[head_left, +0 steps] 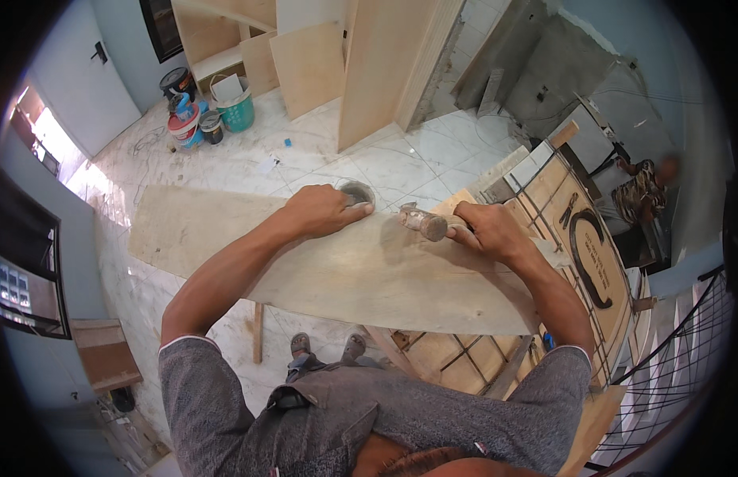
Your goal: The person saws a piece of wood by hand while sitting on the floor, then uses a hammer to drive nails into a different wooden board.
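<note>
At far left, a dark-framed window (29,278) in a pale blue wall, and farther back a white door (79,71) with a black handle. Next, on the pale tiled floor (250,155), a red-and-white bucket (184,129) close beside a teal bucket (236,111). Farther right, at the back, plywood panels (309,67) propped upright.

Across the middle, in front of the body, a long pale board (305,270), broad face up, stretching from left of the left forearm to beneath the right forearm. Below its near edge, two sandalled feet (303,344).

With the left hand (320,211), reaches over the board to its far edge, fingers bent in and thumb laid along the near side of a grey, round, cup-like thing (359,191); cannot tell whether pinching it or only touching, with the fingertips hidden.

Just to the right, over the far part of the board, a hammer (423,222) with a worn, rounded head pointing toward the left hand. Grips its handle in the right hand (487,228), fingers wrapped and thumb closed on it; cannot tell whether touching the board with the head.

Beyond the right forearm, a tan panel (556,179) crossed by dark bars, bearing a black curved thing (574,246). Behind, at right, another person (639,191) in a patterned top. At far right, a black wire grid (687,312).
</note>
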`<action>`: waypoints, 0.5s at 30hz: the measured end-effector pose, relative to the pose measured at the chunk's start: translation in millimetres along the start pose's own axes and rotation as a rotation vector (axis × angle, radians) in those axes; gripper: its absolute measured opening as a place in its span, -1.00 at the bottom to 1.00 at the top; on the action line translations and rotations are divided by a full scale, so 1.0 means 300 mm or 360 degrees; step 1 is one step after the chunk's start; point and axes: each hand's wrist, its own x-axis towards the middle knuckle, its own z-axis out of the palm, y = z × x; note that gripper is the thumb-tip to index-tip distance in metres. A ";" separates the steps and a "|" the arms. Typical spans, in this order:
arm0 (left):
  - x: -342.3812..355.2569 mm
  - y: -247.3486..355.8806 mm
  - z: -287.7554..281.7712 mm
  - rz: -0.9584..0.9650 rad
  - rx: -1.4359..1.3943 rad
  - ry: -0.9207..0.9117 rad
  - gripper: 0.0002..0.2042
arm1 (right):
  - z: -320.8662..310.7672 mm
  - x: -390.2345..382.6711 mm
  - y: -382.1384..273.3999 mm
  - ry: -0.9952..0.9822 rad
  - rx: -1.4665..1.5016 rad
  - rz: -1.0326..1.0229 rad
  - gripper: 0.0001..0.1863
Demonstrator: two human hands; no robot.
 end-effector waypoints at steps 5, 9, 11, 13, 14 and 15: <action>0.057 0.092 -0.008 0.0057 -0.0089 0.0016 -0.40 | -0.012 -0.026 -0.010 -0.0048 -0.0027 0.0029 -0.47; 0.091 0.047 0.027 0.0012 -0.0394 0.0040 -0.42 | 0.043 -0.030 0.010 -0.0070 0.0023 0.0095 -0.50; 0.086 0.008 0.004 0.0040 -0.0528 0.0048 -0.41 | 0.055 -0.034 0.020 -0.0061 0.0039 0.0082 -0.50; 0.082 -0.061 -0.022 0.0109 -0.0584 0.0056 -0.40 | 0.059 -0.038 0.036 -0.0028 0.0032 0.0072 -0.46; 0.069 -0.104 -0.035 0.0098 -0.0533 0.0031 -0.39 | 0.064 -0.042 0.037 0.0000 0.0034 0.0061 -0.43; 0.040 -0.151 -0.059 0.0077 -0.0477 0.0015 -0.38 | 0.064 -0.043 0.033 0.0032 0.0039 0.0037 -0.40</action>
